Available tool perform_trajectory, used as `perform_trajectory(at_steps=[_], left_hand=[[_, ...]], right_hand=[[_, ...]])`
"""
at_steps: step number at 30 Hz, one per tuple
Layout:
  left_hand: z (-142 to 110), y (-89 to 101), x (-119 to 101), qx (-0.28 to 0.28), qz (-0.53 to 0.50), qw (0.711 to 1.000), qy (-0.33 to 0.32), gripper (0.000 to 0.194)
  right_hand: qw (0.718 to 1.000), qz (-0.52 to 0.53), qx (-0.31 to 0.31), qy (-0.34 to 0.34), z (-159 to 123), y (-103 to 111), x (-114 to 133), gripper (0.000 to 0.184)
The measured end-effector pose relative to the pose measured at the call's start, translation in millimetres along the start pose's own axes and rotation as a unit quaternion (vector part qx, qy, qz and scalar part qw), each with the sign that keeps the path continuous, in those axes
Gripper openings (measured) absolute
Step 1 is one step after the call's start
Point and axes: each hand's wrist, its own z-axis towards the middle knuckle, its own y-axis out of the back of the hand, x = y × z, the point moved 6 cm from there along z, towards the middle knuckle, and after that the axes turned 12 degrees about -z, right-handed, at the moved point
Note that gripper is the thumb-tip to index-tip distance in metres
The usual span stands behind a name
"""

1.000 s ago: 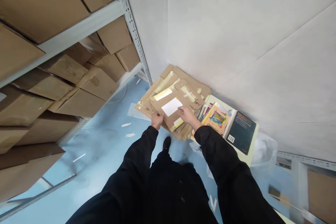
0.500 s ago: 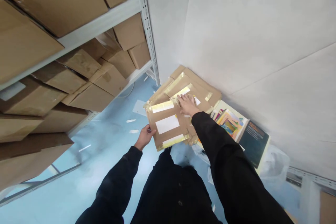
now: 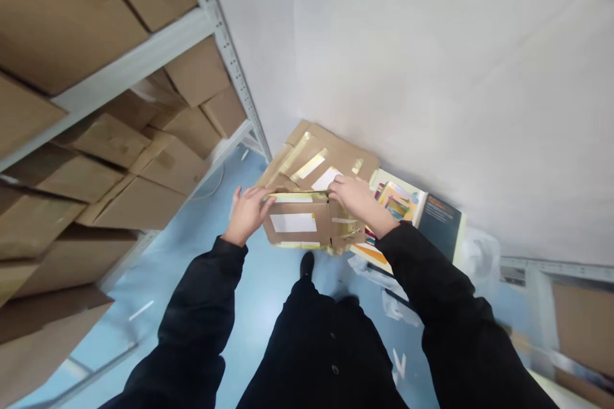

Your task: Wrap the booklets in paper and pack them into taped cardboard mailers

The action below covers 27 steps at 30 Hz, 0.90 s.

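A flattened cardboard box with a white label and yellowish tape along its edges is tilted up in front of me. My left hand is closed on its upper left corner, thumb on the near face. My right hand has its fingers curled over the upper edge, right of the fold. Behind it, more flattened cardboard with tape strips and white labels leans by the wall. Right of my right hand lies a colourful picture book, with a dark-covered book beyond it.
A metal rack packed with brown cartons stands on the left. The white wall rises ahead. Clear plastic wrapping lies right of the books. Paper scraps are on the blue floor. Another rack stands at right.
My left hand has moved up from the box's lower left side to its upper corner. The box has tilted upright, and my right hand now curls over its upper edge. The view has shifted.
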Motion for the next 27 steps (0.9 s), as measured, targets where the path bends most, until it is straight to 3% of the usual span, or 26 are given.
perform_trajectory(at_steps=[3,7,10,13,16,20,23,27], left_hand=[[14,5.7,-49,0.019,-0.039,0.993,-0.106,0.024],[18,0.1,-138,0.044,-0.082,0.966,-0.240,0.019],[12,-27.3,-211,0.098,-0.105,0.932,-0.332,0.017],[-9,-75.4,-281,0.170,-0.121,0.885,-0.416,0.016],[-51,-134.8,-348,0.246,-0.138,0.828,-0.484,0.016],[-127,-211.7,-423,0.320,-0.137,0.771,-0.534,0.019],[-189,-259.6,-464,0.356,-0.109,0.741,-0.559,0.017],[-267,-307.7,-503,0.417,-0.081,0.684,-0.594,0.019]], right_hand=[[0.998,-0.006,-0.026,-0.062,-57,32,-10,0.023],[0.983,0.018,-0.070,-0.170,-157,61,-34,0.026],[0.957,0.066,-0.103,-0.264,-249,64,-48,0.028],[0.914,0.104,-0.117,-0.373,-345,51,-54,0.025],[0.853,0.119,-0.112,-0.496,-443,26,-51,0.018],[0.758,0.140,-0.110,-0.628,-568,-17,-26,0.013],[0.698,0.154,-0.105,-0.691,-649,-50,2,0.012],[0.650,0.156,-0.104,-0.737,-733,-87,39,0.016]])
